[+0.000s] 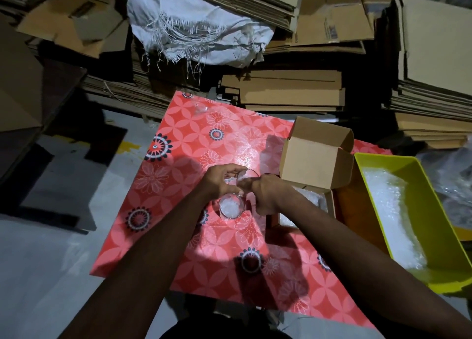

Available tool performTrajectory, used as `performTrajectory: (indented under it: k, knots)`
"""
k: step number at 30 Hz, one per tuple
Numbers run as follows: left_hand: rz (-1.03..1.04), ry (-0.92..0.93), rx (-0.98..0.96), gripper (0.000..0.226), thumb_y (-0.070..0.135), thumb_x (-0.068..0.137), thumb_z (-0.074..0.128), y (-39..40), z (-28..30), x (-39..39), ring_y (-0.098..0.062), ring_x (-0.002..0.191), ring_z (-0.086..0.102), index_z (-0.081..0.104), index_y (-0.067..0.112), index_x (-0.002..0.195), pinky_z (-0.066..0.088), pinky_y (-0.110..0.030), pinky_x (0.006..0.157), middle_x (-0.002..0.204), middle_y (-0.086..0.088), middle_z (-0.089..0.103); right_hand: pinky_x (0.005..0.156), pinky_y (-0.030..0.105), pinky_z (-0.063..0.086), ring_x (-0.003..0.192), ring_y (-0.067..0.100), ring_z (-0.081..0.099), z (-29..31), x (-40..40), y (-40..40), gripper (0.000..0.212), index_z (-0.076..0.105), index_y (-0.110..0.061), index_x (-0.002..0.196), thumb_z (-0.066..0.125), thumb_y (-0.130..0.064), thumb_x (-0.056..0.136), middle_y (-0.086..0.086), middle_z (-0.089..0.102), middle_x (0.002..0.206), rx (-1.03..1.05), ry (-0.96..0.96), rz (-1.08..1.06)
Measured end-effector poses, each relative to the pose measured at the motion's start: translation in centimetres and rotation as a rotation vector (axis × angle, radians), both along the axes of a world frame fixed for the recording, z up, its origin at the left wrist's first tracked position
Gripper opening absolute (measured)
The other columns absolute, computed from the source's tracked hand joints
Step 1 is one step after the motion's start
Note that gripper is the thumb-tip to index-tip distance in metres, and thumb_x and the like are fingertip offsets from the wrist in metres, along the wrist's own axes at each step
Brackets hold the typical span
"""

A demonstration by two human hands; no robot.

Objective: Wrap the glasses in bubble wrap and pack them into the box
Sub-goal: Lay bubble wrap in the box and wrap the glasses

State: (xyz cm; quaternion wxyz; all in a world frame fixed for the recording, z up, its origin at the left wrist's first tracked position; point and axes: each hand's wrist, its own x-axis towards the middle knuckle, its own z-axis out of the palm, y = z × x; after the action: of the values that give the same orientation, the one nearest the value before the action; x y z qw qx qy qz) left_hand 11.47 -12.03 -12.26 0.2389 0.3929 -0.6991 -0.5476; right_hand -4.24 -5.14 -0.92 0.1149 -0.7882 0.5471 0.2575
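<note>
Room: flattened brown cardboard stacks [293, 93] across the upper frame.
Surface: red flower-patterned table [194, 147], centre.
Left hand [219, 183]: grips clear drinking glass [231, 207], centre frame.
Right hand [265, 195]: curled at the glass rim; what it holds, I cannot tell.
Box: small open brown cardboard box [316, 165], just right of the hands.
Tray: yellow plastic tray [434, 226] with white bubble wrap [393, 211], right edge.

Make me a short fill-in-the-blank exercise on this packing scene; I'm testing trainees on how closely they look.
1. The left hand holds a clear ____ over the red flowered table.
2. The small cardboard box stands with its lid ____.
3. The bubble wrap at the right lies in a tray coloured ____.
4. Behind the table, a frayed white sack lies on stacks of flattened ____.

Missing words: glass; open; yellow; cardboard
</note>
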Motion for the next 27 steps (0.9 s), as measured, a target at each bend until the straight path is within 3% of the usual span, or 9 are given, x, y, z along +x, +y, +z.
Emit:
performTrajectory:
  k: [4,7,10,13,16,23,27]
  knots:
    - [-0.003,0.003,-0.008,0.073,0.009,0.056,0.096,-0.1,-0.3,0.0,-0.013,0.108,0.068,0.070,0.020,0.123,0.051,-0.025,0.098,0.114,0.004,0.073,0.079,0.031,0.052,0.094,0.030,0.067,-0.1,-0.1,-0.7,0.037,0.060,-0.022,0.118,0.058,-0.034,0.083,0.007,0.071,0.100,0.004,0.030,-0.004]
    - [-0.015,0.007,0.000,0.073,0.010,0.057,0.096,-0.2,0.0,-0.1,-0.013,0.109,0.067,0.069,0.019,0.124,0.050,-0.022,0.098,0.117,0.002,0.072,0.076,0.030,0.046,0.096,0.030,0.067,0.4,0.0,-1.0,0.038,0.062,-0.021,0.119,0.059,-0.035,0.084,0.008,0.071,0.104,-0.027,0.068,0.016]
    - [-0.015,0.002,-0.015,0.071,0.007,0.059,0.094,0.0,0.4,0.0,-0.003,0.106,0.066,0.069,0.019,0.124,0.048,-0.016,0.094,0.116,0.006,0.071,0.080,0.031,0.052,0.096,0.029,0.067,0.5,-0.2,-0.6,0.049,0.058,-0.028,0.131,0.061,-0.035,0.083,0.007,0.072,0.107,-0.009,0.033,-0.008]
    - [-0.019,-0.032,-0.042,0.069,0.007,0.060,0.093,0.2,0.6,0.0,0.010,0.101,0.062,0.069,0.019,0.123,0.046,-0.010,0.090,0.113,0.009,0.071,0.077,0.031,0.048,0.092,0.029,0.067,0.7,-0.5,-0.2,0.039,0.067,-0.024,0.121,0.060,-0.036,0.084,0.008,0.072,0.101,-0.085,0.053,0.033]
    - [-0.031,-0.046,-0.048,0.070,0.007,0.058,0.094,0.1,0.5,0.0,0.013,0.098,0.063,0.070,0.017,0.123,0.046,-0.008,0.088,0.110,0.010,0.071,0.072,0.030,0.041,0.094,0.030,0.066,0.7,-0.1,0.0,0.039,0.067,-0.020,0.120,0.061,-0.029,0.083,0.011,0.070,0.102,-0.074,0.079,0.006]
    - [-0.057,-0.083,-0.090,0.072,0.008,0.058,0.095,0.3,1.5,0.3,0.000,0.104,0.066,0.069,0.015,0.125,0.048,-0.012,0.093,0.114,0.004,0.072,0.077,0.031,0.044,0.102,0.031,0.064,1.1,0.4,0.2,0.044,0.062,-0.015,0.126,0.061,-0.035,0.087,0.013,0.068,0.112,-0.015,0.029,-0.102]
    - [-0.083,-0.125,-0.064,0.077,0.003,0.062,0.092,0.5,2.6,0.6,-0.007,0.111,0.064,0.063,0.013,0.132,0.049,-0.018,0.100,0.123,0.002,0.067,0.087,0.035,0.055,0.108,0.030,0.066,0.8,-0.7,1.2,0.046,0.068,-0.018,0.126,0.060,-0.018,0.081,0.009,0.073,0.116,-0.084,-0.197,-0.200]
